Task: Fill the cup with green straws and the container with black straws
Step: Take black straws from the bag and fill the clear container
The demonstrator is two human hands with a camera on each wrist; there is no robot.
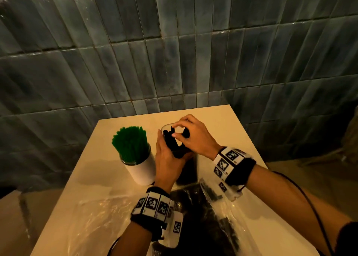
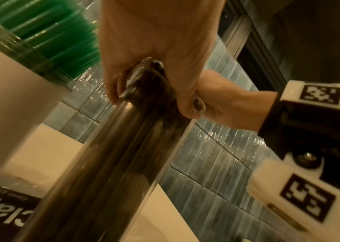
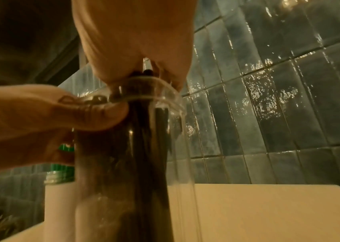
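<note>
1. Right hand [image 1: 193, 137] pinches black straws [image 1: 171, 139] at the container [image 3: 165, 101] mouth, settling them in.
2. Left hand [image 1: 166, 159] wraps the clear container's side, mid-bench.
3. Cup [image 1: 141, 168], just left of it, bristles with green straws [image 1: 129, 141]: that half looks done.
4. More black straws sit bagged [image 1: 203, 217] at the near edge: work remains.

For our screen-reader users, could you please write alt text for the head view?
Both hands, left hand and right hand, grip a bundle of black straws in a clear plastic container on a cream table. Beside it stands a white cup packed with green straws.
</note>
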